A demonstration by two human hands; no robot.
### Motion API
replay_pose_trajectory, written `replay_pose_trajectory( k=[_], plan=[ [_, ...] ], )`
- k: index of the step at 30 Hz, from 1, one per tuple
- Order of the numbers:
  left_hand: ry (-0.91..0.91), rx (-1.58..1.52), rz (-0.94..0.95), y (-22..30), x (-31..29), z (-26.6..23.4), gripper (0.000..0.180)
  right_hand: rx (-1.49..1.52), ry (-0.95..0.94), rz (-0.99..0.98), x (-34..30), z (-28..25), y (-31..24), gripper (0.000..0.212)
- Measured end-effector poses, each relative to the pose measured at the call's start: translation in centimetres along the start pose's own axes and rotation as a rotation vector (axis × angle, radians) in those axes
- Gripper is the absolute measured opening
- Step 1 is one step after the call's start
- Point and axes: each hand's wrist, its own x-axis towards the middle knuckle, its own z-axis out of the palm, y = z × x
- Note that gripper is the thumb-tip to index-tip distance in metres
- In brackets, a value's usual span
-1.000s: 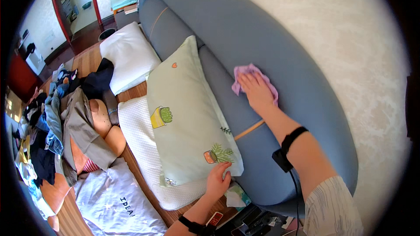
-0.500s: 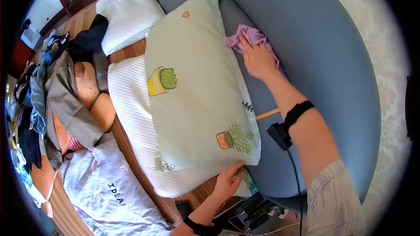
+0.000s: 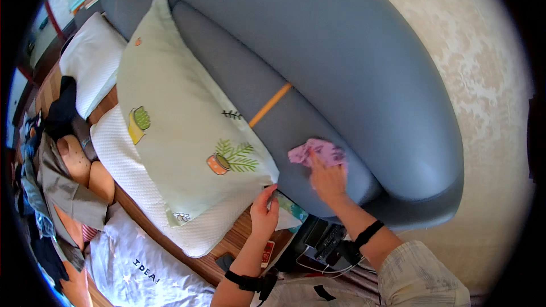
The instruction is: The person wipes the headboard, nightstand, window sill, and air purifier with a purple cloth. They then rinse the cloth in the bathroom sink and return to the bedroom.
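My right hand (image 3: 329, 183) presses a crumpled pink cloth (image 3: 318, 151) with dark patches onto the seat of a grey-blue sofa (image 3: 375, 85). Its fingers are partly sunk in the cloth. Closed at the near corner of a pale green pillow (image 3: 176, 108) is my left hand (image 3: 264, 215), its fingertips pinching the edge. Potted plants are printed on this pillow, which lies tilted over a white textured pillow (image 3: 187, 236) and against the sofa. Both wrists wear black straps.
Another white pillow (image 3: 94, 59) lies far left. A light lavender pillow (image 3: 148, 261), a plush toy (image 3: 77, 162) and piled clothes (image 3: 74, 193) cover the left side. Near the sofa's front end are a phone (image 3: 267, 254), cables and black devices (image 3: 325, 239). An orange strip (image 3: 270, 105) crosses the seat.
My right hand has drawn the pink cloth toward me along the sofa seat, past the orange strip. My left hand stays at the pillow's corner. The view has shifted right.
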Motion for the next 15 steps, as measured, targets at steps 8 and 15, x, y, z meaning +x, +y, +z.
replay_pose_trajectory(
  k=[8,15],
  plan=[
    [-0.286,0.387,0.391,5.6,2.5,7.9,0.059,0.077,-0.117,0.573,-10.7,2.7,6.1,0.064],
    [-0.194,0.475,0.377,5.7,-0.7,12.1,0.054,0.674,0.216,0.655,-17.0,5.0,6.5,0.062]
  ],
)
